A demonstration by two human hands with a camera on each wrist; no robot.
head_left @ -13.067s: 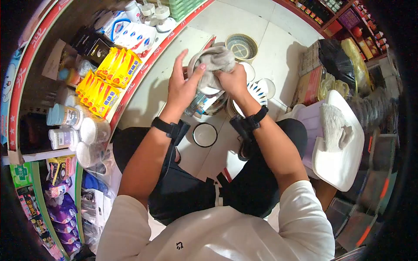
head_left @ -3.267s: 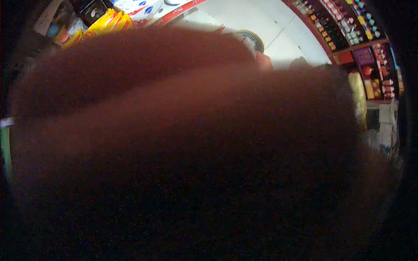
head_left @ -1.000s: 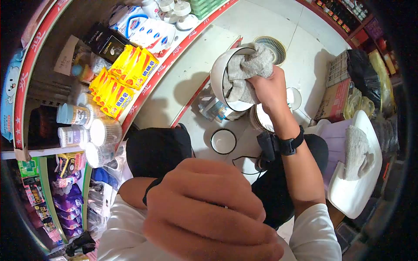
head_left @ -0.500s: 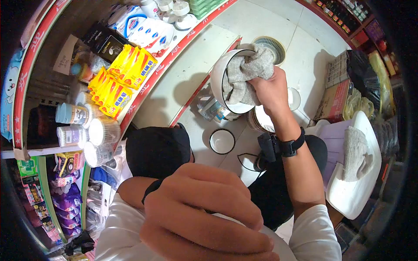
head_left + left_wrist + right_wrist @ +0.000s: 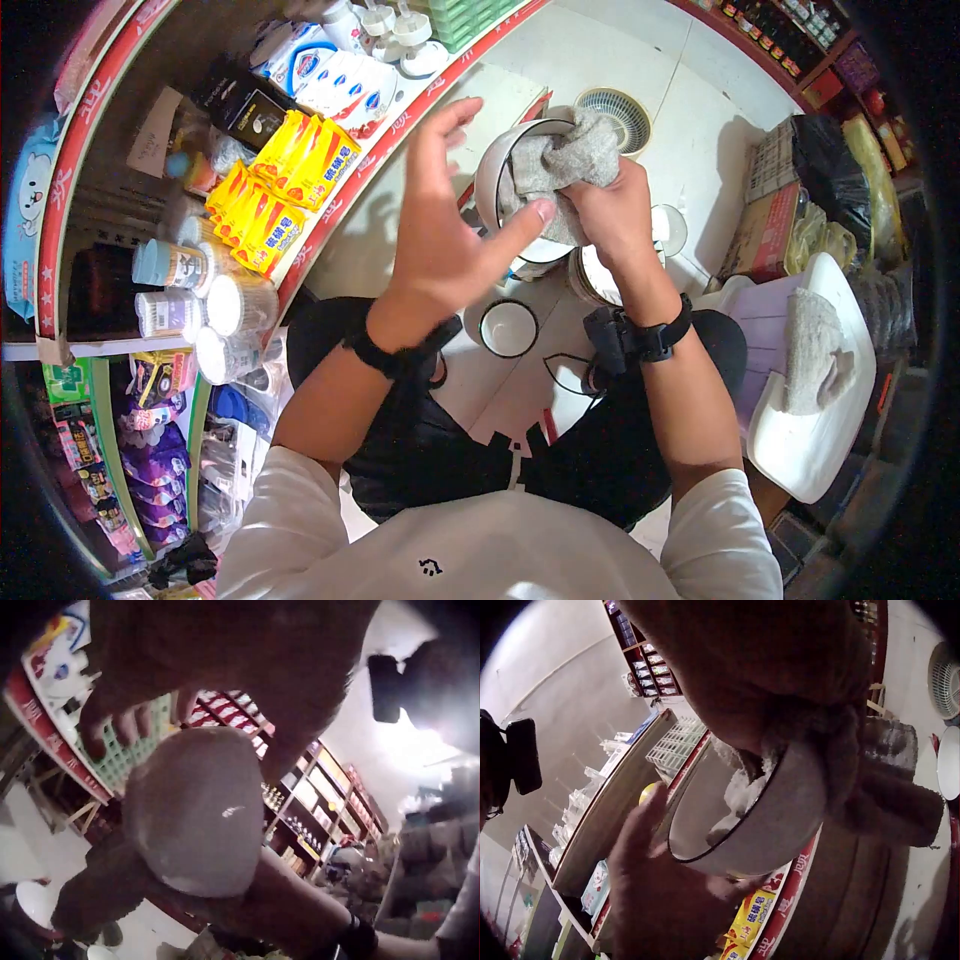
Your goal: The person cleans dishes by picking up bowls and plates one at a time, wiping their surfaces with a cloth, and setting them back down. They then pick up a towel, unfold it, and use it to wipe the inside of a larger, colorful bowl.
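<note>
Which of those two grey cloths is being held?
The grey cloth partly inside the tilted bowl, gripped by the right hand; the other cloth lies on white plastic, touched by neither hand.

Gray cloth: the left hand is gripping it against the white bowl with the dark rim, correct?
Wrong hand: in the head view, the right hand grips the gray cloth against the white bowl with the dark rim.

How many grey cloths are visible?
2: a bunched grey cloth in the right hand, partly inside the white dark-rimmed bowl; another grey cloth on white plastic. More may be hidden.
</note>
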